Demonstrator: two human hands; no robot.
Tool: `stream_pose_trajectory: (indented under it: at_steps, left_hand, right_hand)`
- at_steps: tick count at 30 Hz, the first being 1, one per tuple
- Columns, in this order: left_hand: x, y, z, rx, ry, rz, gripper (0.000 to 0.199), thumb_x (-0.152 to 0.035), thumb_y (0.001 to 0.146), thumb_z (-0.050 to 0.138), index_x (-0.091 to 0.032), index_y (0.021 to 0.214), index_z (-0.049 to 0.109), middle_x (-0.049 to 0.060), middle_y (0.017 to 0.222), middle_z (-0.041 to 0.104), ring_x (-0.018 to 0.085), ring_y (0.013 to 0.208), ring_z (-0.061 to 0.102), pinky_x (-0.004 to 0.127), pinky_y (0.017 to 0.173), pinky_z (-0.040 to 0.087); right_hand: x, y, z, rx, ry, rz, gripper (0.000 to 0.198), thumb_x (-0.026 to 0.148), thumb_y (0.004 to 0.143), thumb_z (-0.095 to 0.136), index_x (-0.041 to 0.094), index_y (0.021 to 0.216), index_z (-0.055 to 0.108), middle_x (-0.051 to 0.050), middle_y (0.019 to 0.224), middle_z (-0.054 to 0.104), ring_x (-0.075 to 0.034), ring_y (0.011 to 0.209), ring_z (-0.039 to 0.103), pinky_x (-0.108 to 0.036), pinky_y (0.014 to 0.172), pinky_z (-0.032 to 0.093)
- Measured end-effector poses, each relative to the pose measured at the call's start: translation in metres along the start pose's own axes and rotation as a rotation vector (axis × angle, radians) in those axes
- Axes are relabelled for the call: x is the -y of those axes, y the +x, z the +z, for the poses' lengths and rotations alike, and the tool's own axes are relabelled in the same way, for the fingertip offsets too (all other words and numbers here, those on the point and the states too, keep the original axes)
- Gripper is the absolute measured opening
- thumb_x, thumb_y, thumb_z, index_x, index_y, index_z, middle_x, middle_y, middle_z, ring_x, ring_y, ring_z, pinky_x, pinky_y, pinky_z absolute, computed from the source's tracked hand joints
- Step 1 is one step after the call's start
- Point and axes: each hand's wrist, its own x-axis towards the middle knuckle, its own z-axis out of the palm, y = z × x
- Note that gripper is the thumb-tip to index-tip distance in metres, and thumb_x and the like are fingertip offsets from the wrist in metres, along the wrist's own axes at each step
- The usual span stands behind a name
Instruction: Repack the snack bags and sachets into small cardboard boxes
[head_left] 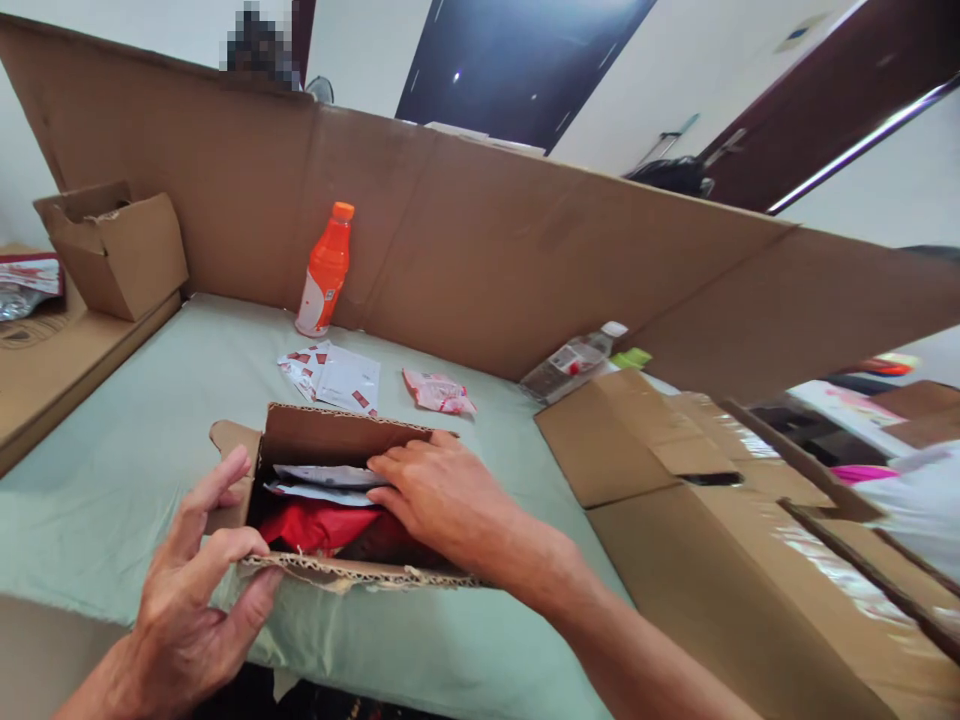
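Observation:
An open cardboard box (337, 430) stands on the green cloth in front of me. My left hand (202, 570) grips its near left corner, thumb outside the near wall and index finger over the edge. Inside are white flat packets (322, 476) standing on edge, with a red packet (319, 525) nearer to me. My right hand (450, 490) reaches in from the right, its fingers closed at the right end of the white packets. The right fingertips are partly hidden, as are the lower contents of the box.
Behind the box lie white packets with brown marks (349, 378) and a pink packet (439, 391). An orange bottle (325, 270) stands by the cardboard wall (487, 240); a clear bottle (574, 365) leans farther right. Cardboard boxes flank the cloth, a small one (142, 255) at left, larger ones (675, 560) at right.

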Motion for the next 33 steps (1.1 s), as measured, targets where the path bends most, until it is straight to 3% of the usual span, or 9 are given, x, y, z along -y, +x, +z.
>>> stream_pose_trajectory:
  at_steps: [6,12,16,20,23,28,33]
  left_hand:
    - [-0.001,0.002,-0.002,0.011,-0.005,0.017,0.018,-0.006,0.097,0.056,-0.023,0.100,0.060,0.009,0.162,0.043,0.020,0.141,0.055,0.034,0.113,0.054]
    - [0.000,0.001,-0.002,0.007,0.009,0.018,0.018,-0.005,0.095,0.058,-0.022,0.100,0.060,0.012,0.157,0.048,0.021,0.131,0.060,0.036,0.106,0.057]
    - [-0.001,-0.001,-0.003,-0.016,0.069,0.057,0.018,-0.005,0.093,0.059,-0.021,0.100,0.061,0.013,0.156,0.049,0.030,0.145,0.048,0.045,0.113,0.048]
    - [-0.002,-0.008,0.000,-0.122,0.091,-0.010,0.026,-0.002,0.090,0.061,-0.024,0.104,0.066,0.004,0.171,0.033,0.033,0.158,0.030,0.053,0.124,0.034]
    - [-0.001,-0.014,0.004,-0.166,-0.003,-0.106,0.029,-0.002,0.091,0.062,-0.025,0.108,0.066,0.004,0.176,0.024,0.033,0.159,0.032,0.056,0.124,0.038]
    - [0.003,-0.017,0.005,-0.059,-0.045,-0.121,0.020,-0.009,0.096,0.059,-0.024,0.107,0.064,0.013,0.163,0.048,0.029,0.144,0.056,0.043,0.107,0.058]
    - [0.004,-0.010,0.005,-0.020,-0.056,-0.004,0.017,-0.010,0.094,0.058,-0.024,0.102,0.062,0.011,0.129,0.076,0.022,0.127,0.070,0.038,0.111,0.056]
  right_hand:
    - [0.002,-0.002,-0.006,-0.059,-0.078,-0.048,0.016,0.011,0.094,0.068,0.018,0.106,0.077,-0.011,0.105,0.081,-0.028,0.097,0.076,-0.036,0.082,0.046]
    - [0.015,0.023,-0.014,0.154,-0.117,-0.160,0.021,0.002,0.092,0.064,0.015,0.093,0.080,-0.012,0.091,0.082,-0.028,0.090,0.079,-0.032,0.066,0.046]
    - [0.017,0.033,-0.009,0.193,-0.172,-0.176,0.022,0.002,0.092,0.064,0.014,0.093,0.081,-0.014,0.094,0.082,-0.029,0.091,0.080,-0.031,0.063,0.046]
    - [0.013,0.024,0.002,0.118,-0.138,-0.182,0.020,0.004,0.092,0.063,0.015,0.095,0.079,-0.013,0.089,0.081,-0.029,0.088,0.079,-0.033,0.068,0.048]
    - [0.006,0.013,0.004,-0.033,-0.096,-0.183,0.013,0.010,0.094,0.066,0.016,0.096,0.077,-0.012,0.091,0.080,-0.028,0.089,0.077,-0.034,0.077,0.049]
    - [-0.016,0.001,0.000,-0.232,-0.043,-0.007,0.019,0.014,0.099,0.060,0.020,0.091,0.076,-0.010,0.093,0.080,-0.025,0.088,0.074,-0.034,0.079,0.046]
    - [-0.040,-0.007,0.008,-0.362,0.116,-0.017,0.030,0.011,0.100,0.051,0.021,0.093,0.078,-0.008,0.101,0.081,-0.022,0.090,0.074,-0.034,0.084,0.050]
